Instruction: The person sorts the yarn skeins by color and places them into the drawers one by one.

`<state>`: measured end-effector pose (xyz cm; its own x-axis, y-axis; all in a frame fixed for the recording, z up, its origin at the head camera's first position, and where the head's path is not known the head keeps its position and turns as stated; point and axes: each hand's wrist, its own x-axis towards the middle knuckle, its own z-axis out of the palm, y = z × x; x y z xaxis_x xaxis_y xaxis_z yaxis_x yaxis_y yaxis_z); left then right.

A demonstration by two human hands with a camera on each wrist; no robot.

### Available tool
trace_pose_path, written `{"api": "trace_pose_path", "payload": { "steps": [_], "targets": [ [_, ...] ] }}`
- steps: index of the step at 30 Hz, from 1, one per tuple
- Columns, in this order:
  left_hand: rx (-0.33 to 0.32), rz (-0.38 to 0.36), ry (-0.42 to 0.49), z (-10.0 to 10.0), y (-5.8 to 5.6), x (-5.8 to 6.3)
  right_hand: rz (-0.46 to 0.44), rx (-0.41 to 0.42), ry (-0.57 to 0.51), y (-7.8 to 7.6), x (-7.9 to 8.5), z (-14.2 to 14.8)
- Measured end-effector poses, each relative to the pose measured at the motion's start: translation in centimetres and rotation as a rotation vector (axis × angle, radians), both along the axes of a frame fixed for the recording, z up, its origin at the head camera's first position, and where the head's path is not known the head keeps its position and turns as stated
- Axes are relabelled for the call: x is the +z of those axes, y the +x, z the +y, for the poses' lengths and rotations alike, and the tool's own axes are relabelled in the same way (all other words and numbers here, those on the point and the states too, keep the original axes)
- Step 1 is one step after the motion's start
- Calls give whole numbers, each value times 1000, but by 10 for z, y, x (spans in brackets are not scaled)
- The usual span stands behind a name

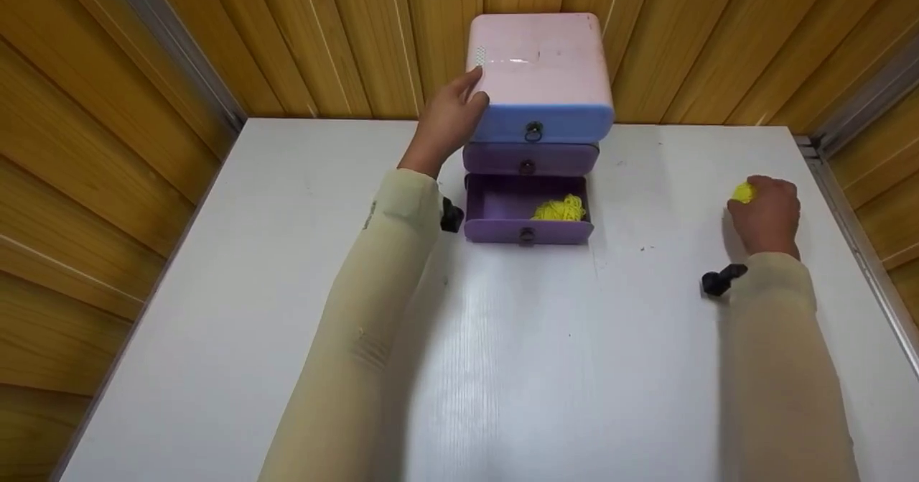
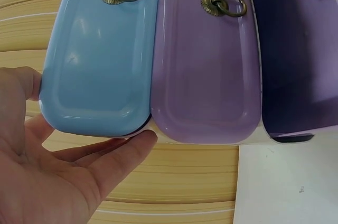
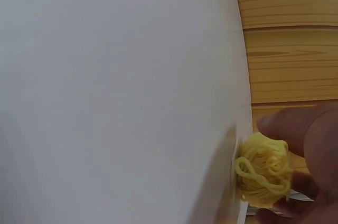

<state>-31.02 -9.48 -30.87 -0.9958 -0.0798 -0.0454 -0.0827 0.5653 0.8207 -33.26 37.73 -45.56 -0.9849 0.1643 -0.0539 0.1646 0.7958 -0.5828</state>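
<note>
A small chest of drawers [image 1: 542, 65] with a pink top stands at the back of the table. My left hand [image 1: 449, 119] rests against its upper left corner, thumb on the top and fingers along the side, near the blue drawer front [image 2: 100, 55]. The middle purple drawer [image 2: 208, 71] is closed. Pulled out below it, the bottom purple drawer [image 1: 528, 232] contains yellow yarn [image 1: 563, 209]. At the table's right side, my right hand [image 1: 768, 212] holds a ball of yellow yarn [image 3: 262, 171] between thumb and fingers. Whether that ball touches the table, I cannot tell.
The white table [image 1: 323, 151] has wood-panelled walls [image 1: 344, 36] behind and at both sides. Brass-coloured ring pulls [image 2: 224, 3] hang on the drawer fronts. Black wrist mounts [image 1: 721, 281] stick out from both sleeves.
</note>
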Motion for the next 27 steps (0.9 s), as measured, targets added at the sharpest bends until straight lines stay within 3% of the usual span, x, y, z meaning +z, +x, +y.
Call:
{"api": "trace_pose_path", "payload": {
  "steps": [12,20,27],
  "targets": [
    [-25,10,28,-1,2,0,-8,-14,18,3,-1,-1],
    [-52,29,42,6,-2,3,6,-5,-11,7,0,-2],
    [-61,21,41,11,-8,3,12,16,-17,7,10,-15]
  ]
}}
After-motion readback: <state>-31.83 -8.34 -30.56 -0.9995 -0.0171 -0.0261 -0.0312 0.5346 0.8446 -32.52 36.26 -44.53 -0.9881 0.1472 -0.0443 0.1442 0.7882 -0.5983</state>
